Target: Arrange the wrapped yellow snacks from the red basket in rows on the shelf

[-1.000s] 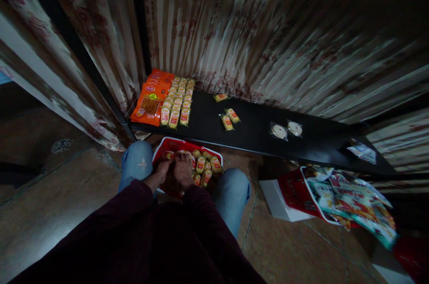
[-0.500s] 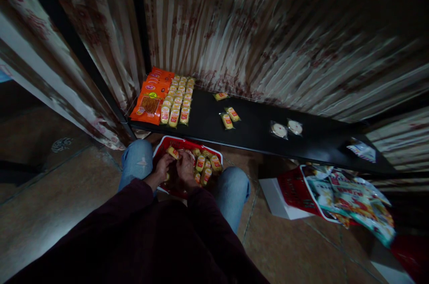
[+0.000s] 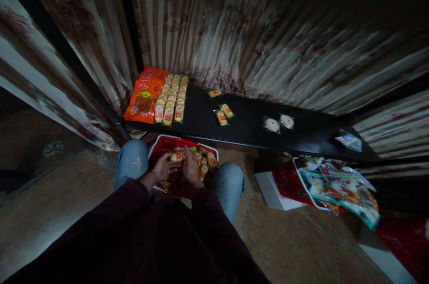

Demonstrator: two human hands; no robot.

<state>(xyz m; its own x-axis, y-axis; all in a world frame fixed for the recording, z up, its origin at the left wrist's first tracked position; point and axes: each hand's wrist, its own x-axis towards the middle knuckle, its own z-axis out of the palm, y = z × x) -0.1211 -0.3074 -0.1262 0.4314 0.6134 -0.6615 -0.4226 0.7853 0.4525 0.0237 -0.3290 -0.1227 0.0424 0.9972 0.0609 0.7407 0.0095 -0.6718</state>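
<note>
Between my knees is a red basket (image 3: 157, 144) with a white rim, holding several small yellow wrapped cakes (image 3: 212, 159). Over its left part, my left hand (image 3: 164, 167) and my right hand (image 3: 191, 165) hold a yellow packet (image 3: 178, 156) between them. My left fingers lie under and beside it; my right fingers touch its right end. Behind the basket, on the black shelf (image 3: 248, 119), yellow packets (image 3: 168, 114) stand in rows beside orange snack bags (image 3: 142, 101).
Loose yellow packets (image 3: 221, 117), round white packets (image 3: 272, 125) and a blue-white packet (image 3: 349, 140) lie along the shelf. A red basket of large snack bags (image 3: 290, 181) rests on a white box (image 3: 268, 190) at right. Striped curtain (image 3: 214, 29) hangs behind.
The packet in my hands has turned more level and both hands have shifted around it, the left fingers spreading more. The whole view has shifted slightly, moving the shelf leftward.
</note>
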